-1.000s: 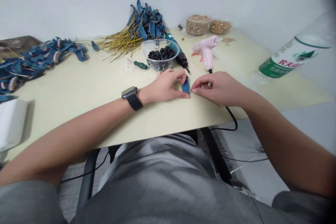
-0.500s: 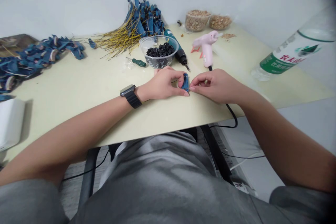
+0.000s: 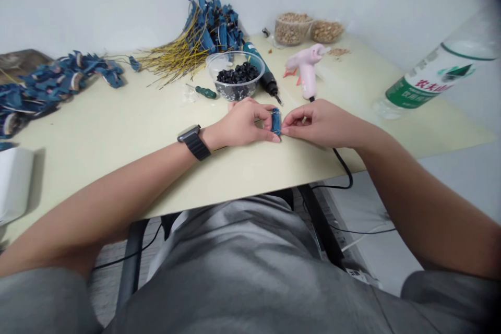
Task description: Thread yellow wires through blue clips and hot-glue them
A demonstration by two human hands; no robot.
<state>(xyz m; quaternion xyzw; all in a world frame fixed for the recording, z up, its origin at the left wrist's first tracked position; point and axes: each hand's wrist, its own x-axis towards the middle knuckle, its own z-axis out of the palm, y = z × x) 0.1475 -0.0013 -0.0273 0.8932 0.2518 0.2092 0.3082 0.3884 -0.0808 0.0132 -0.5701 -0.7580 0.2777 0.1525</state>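
Between the thumb and fingers of my left hand (image 3: 246, 124) is a small blue piece (image 3: 276, 121), roughly rectangular, with thin yellowish strands at its ends. My right hand (image 3: 313, 125) is closed in a pinch at the piece's lower right edge. Whatever sits between its fingertips is too small to make out. Both hands are over the near part of the table. Just beyond them stand a clear plastic bowl (image 3: 256, 83) of small black parts (image 3: 238, 74) and a dark green power tool (image 3: 268, 82) with a bit, lying on its side.
A pink glue gun (image 3: 308, 70) lies behind my right hand, its black cord (image 3: 346, 167) running off the table edge. A green screwdriver (image 3: 205, 92), blue pieces on yellow wires (image 3: 217, 26), a blue heap (image 3: 50, 83), wood-coloured bits (image 3: 293, 30) and a water bottle (image 3: 422, 83) surround the workspace.
The whole view has shifted slightly. Both hands keep nearly the same pose around the blue piece, which appears turned a little, and my right fingertips remain at its lower edge.
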